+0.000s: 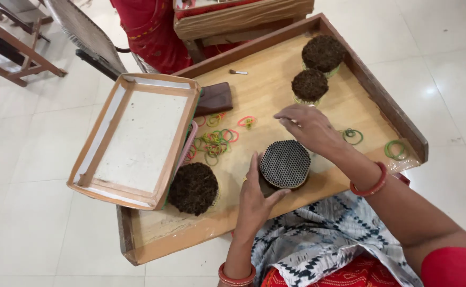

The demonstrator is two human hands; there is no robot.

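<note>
Open lane mid-table toward far bundles; rubber bands litter left (flat, passable), tilted tray blocks left side, raised rim bounds right.

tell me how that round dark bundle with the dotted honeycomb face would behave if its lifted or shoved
The round bundle looks like many thin tubes packed side by side, so it is probably light for its size. It stands on a flat end on the wooden tray, so it should slide rather than roll. The left hand cups its side, perhaps because the pieces could splay or spill if squeezed unevenly.
</note>
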